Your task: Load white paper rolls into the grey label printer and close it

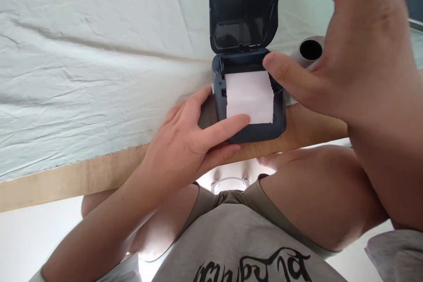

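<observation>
Printer (279, 130), small and dark blue-grey: sits on the desk (109, 172) near its close edge, lid (246, 13) swung open on the far side of the body. Paper (249, 92), white: comes out of the printer's bay and lies over its front part; near edge cut slightly uneven. A pale blue tab (213, 88) shows on the printer's left wall.

Left hand (188, 136): at the printer's near left corner. Fingers grasp the printer there, some against its left wall, the thumb low along its front; one finger reaches over the front rim, its tip at the paper's near edge.

Right hand (360, 48): raised to the right of the printer. Fingers released, thumb spread wide of the others and pointing over the printer's right wall; contact cannot be judged. Remaining fingertips run out of frame.

Tube (301, 58), whitish with a dark round opening: just right of the printer, partly behind the right hand. Cloth (99, 79), pale and creased: left of the printer and beyond it. Bare wood runs along the desk edge in front of the printer. Nearer than the printer: the person's thighs, olive shorts (284, 213) and grey shirt (231, 238) with black lettering.
</observation>
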Motion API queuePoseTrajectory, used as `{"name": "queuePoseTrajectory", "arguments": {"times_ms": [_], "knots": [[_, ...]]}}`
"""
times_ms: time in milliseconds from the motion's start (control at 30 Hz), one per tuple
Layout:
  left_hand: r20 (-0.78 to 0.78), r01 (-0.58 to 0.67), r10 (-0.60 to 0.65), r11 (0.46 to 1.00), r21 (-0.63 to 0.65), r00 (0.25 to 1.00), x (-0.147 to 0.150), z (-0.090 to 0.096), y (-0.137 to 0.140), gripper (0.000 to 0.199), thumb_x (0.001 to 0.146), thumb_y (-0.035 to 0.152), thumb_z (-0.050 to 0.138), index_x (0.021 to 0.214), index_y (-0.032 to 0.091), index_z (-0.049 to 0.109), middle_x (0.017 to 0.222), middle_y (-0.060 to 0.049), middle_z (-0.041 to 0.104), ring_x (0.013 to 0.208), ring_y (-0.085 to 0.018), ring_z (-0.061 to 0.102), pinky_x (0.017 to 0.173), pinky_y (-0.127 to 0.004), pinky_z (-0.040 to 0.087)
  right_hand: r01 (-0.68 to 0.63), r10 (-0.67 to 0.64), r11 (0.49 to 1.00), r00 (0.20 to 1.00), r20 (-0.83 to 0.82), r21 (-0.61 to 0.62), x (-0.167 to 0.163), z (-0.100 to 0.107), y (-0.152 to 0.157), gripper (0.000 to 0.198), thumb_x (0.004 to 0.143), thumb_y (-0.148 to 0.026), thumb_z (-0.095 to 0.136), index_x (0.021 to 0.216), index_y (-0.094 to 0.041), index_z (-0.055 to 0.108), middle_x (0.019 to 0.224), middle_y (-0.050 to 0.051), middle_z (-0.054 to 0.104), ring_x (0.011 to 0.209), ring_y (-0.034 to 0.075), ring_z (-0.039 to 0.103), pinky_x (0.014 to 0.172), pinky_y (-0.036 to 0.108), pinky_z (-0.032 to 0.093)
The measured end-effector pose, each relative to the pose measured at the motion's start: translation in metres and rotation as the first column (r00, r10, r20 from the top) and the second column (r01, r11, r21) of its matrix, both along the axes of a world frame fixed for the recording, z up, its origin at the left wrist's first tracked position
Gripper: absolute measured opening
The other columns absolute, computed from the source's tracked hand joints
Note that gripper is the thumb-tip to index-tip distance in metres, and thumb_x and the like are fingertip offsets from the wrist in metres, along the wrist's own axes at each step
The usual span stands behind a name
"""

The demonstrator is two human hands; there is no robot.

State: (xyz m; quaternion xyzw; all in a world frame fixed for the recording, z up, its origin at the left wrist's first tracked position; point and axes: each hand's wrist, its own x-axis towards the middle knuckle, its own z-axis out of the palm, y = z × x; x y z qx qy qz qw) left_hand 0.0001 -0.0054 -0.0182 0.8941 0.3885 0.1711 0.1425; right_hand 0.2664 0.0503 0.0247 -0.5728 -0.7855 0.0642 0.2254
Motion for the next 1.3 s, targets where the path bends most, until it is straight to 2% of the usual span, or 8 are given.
{"name": "queuePoseTrajectory", "arguments": {"times_ms": [200,300,500,633,833,933,1100,1300], "knots": [[0.002,0.008,-0.008,1.0,0.013,1.0,-0.001,0.0,0.0,0.038,0.113,0.04,0.06,0.15,0.04,0.064,0.162,-0.02,0.049,0.149,-0.04,0.059,0.114,-0.064,0.057,0.039,-0.02,0.985,0.993,-0.114,0.167,0.009,-0.012,0.002,0.094,0.092,-0.084,0.042,0.152,-0.014,0.062,0.15,0.003,0.056,0.141,0.022,0.058,0.113,0.033,0.047],[-0.006,-0.006,0.006,1.0,0.01,1.0,-0.001,0.0,-0.001,0.037,0.113,0.043,0.059,0.15,0.041,0.063,0.163,-0.018,0.049,0.147,-0.039,0.059,0.115,-0.063,0.057,-0.062,0.089,0.982,0.985,-0.148,0.178,0.011,-0.011,0.0,0.08,0.104,-0.074,0.038,0.148,-0.013,0.062,0.134,0.006,0.064,0.132,0.017,0.062,0.115,0.032,0.046],[-0.023,-0.016,0.017,0.999,0.042,1.0,0.001,-0.004,-0.001,0.045,0.113,0.048,0.055,0.157,0.041,0.053,0.164,-0.019,0.05,0.146,-0.038,0.061,0.116,-0.062,0.056,-0.085,0.085,0.996,0.977,0.196,-0.009,0.0,-0.002,-0.004,0.052,0.104,-0.065,0.041,0.132,-0.029,0.067,0.136,0.005,0.064,0.134,0.022,0.063,0.119,0.057,0.051],[-0.033,-0.021,0.023,0.998,0.056,0.999,0.001,-0.005,0.0,0.075,0.111,0.06,0.053,0.173,0.024,0.03,0.161,-0.024,0.055,0.144,-0.04,0.063,0.118,-0.059,0.056,-0.091,0.105,0.992,0.978,0.181,-0.087,0.0,-0.001,-0.003,0.048,0.103,-0.066,0.047,0.135,-0.034,0.064,0.133,0.006,0.062,0.148,0.027,0.055,0.127,0.071,0.04],[-0.045,-0.039,0.04,0.999,0.027,0.998,0.0,-0.003,0.001,0.076,0.107,0.055,0.06,0.17,0.021,0.035,0.16,-0.024,0.056,0.144,-0.041,0.064,0.117,-0.057,0.057,-0.102,0.119,0.989,0.98,0.161,-0.105,0.002,-0.013,-0.005,0.059,0.101,-0.07,0.042,0.153,-0.045,0.05,0.145,0.006,0.061,0.156,0.035,0.047,0.127,0.081,0.034],[-0.045,-0.051,0.053,0.998,0.028,0.998,0.002,-0.003,0.001,0.077,0.107,0.056,0.061,0.17,0.022,0.034,0.162,-0.022,0.057,0.143,-0.039,0.064,0.117,-0.054,0.057,-0.018,0.031,0.998,0.98,0.198,-0.066,-0.003,-0.02,-0.011,0.059,0.103,-0.073,0.034,0.148,-0.042,0.056,0.144,0.007,0.061,0.158,0.034,0.048,0.13,0.076,0.036],[-0.034,-0.097,0.097,0.995,0.003,0.995,0.004,-0.007,0.001,0.095,0.107,0.073,0.054,0.176,0.02,0.018,0.172,-0.021,0.05,0.152,-0.039,0.059,0.124,-0.052,0.052,-0.083,0.034,0.942,0.987,0.155,0.325,0.0,-0.027,-0.018,0.05,0.108,-0.059,0.035,0.126,-0.028,0.07,0.125,0.006,0.069,0.142,0.028,0.064,0.123,0.069,0.047],[-0.121,-0.094,0.086,0.994,-0.063,0.989,0.003,-0.005,0.003,0.103,0.106,0.076,0.052,0.173,0.003,0.026,0.171,-0.031,0.047,0.158,-0.045,0.051,0.128,-0.06,0.046,-0.124,0.091,0.979,0.976,0.197,0.164,0.024,-0.019,-0.016,0.052,0.104,-0.061,0.04,0.131,-0.026,0.067,0.107,0.008,0.073,0.135,0.029,0.068,0.117,0.074,0.05]]}}
